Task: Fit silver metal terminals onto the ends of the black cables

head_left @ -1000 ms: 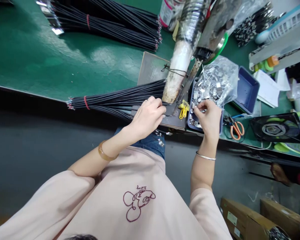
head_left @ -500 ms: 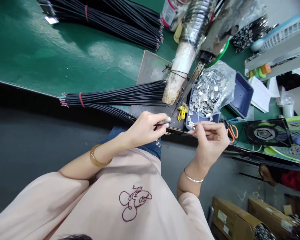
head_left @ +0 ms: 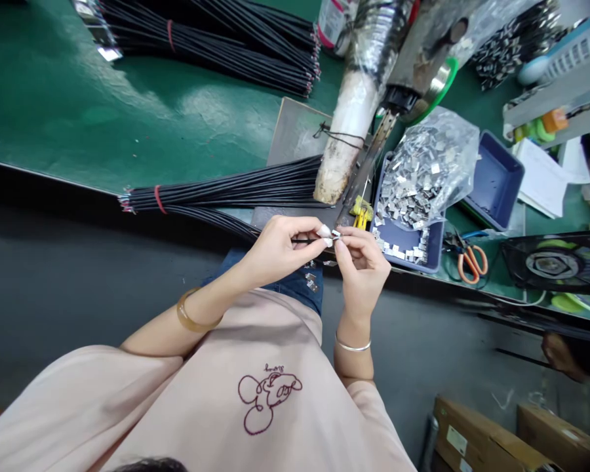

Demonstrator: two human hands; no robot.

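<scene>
My left hand (head_left: 288, 252) pinches a black cable (head_left: 302, 241) near its end, with white covers on the fingertips. Close against it, my right hand (head_left: 362, 262) is closed on a small metal connector (head_left: 335, 234), which meets the cable's end; whether the two are joined I cannot tell. Above my hands is the tip of a soldering iron (head_left: 351, 203), pointing down. A bundle of black cables (head_left: 226, 187) with a red band lies to the left. Right of my hands, a blue tray (head_left: 435, 259) holds a plastic bag of metal connectors (head_left: 415, 187) and several loose ones.
A wrapped duct (head_left: 338, 144) hangs over the grey board (head_left: 295, 134). Yellow clips (head_left: 362, 213), orange-handled scissors (head_left: 472, 263), a second blue tray (head_left: 499, 174) and a black fan (head_left: 553, 263) stand to the right. More cables (head_left: 226, 49) lie at the back.
My right hand has moved left from the blue tray, bringing the connector to the cable end in my left hand. The view has shifted slightly.
</scene>
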